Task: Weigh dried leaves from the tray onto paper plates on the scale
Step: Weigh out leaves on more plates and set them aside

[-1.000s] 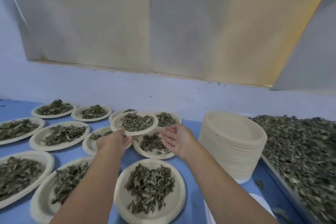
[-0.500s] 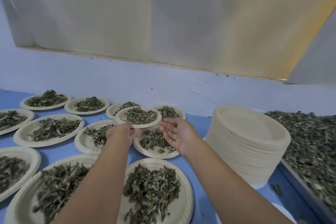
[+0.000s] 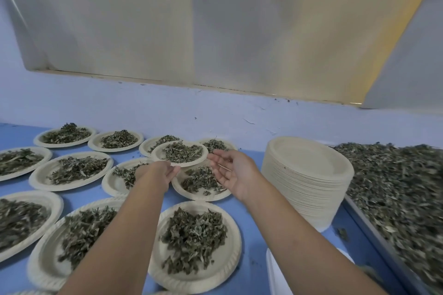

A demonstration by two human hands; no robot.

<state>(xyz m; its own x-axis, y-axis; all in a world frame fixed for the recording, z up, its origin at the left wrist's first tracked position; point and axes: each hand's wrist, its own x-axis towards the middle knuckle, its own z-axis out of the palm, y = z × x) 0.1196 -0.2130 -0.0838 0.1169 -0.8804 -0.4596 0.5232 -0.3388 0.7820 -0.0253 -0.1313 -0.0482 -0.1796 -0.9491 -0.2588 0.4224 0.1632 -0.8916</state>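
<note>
The left hand [image 3: 160, 172] is gripping the near rim of a leaf-filled paper plate [image 3: 157, 154] over the blue table [image 3: 251, 199]. The right hand [image 3: 233, 170] is hovering spread, palm up, at its 3 o'clock edge. Dried leaves [image 3: 395, 187] are filling the tray [image 3: 366, 220] at 3 o'clock, with a blue wall [image 3: 143, 108] beyond.

- We can read no text, label, brand, number or sign anywhere in this view.
</note>
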